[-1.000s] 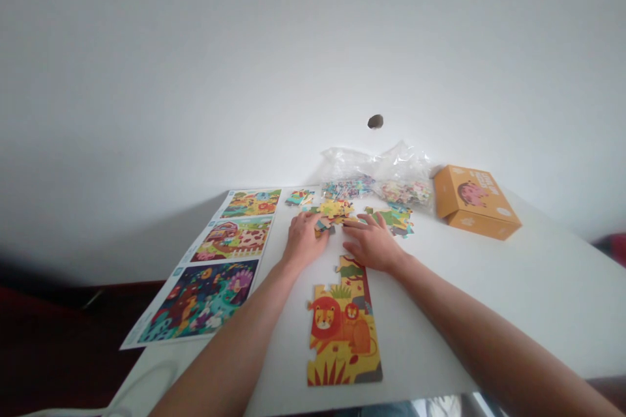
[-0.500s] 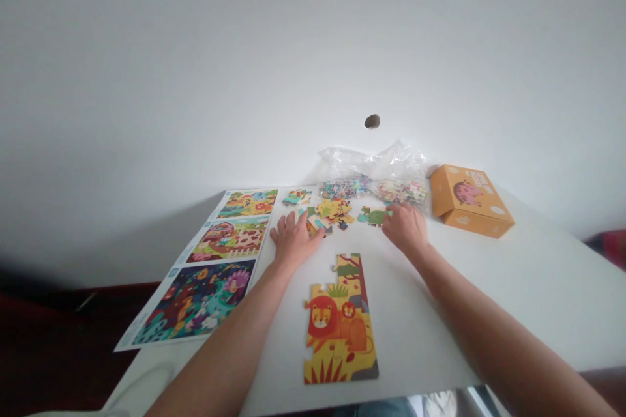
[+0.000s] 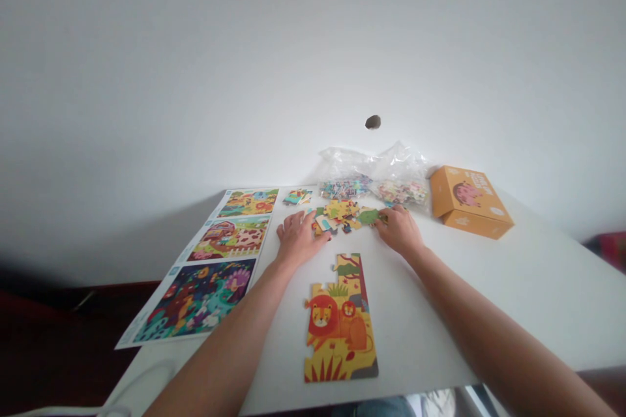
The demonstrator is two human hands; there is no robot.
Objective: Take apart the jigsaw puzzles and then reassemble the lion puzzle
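Observation:
A pile of loose jigsaw pieces (image 3: 341, 215) lies near the far side of the white table (image 3: 489, 287). My left hand (image 3: 297, 238) rests flat with fingers spread at the pile's left edge, touching pieces there. On the pile's right, my right hand (image 3: 400, 229) has its fingers curled over a green piece (image 3: 369, 215). A partly joined lion puzzle (image 3: 341, 322) lies nearer to me, between my forearms.
A sheet with three printed puzzle pictures (image 3: 215, 254) runs along the table's left edge. Two clear bags of pieces (image 3: 374, 179) and a few loose pieces (image 3: 298, 196) sit at the back by the wall. An orange box (image 3: 469, 201) stands at the back right.
My right hand went out to the right half a second ago and has come back left, pushing green pieces into the pile. My left hand shifted slightly left and stays flat.

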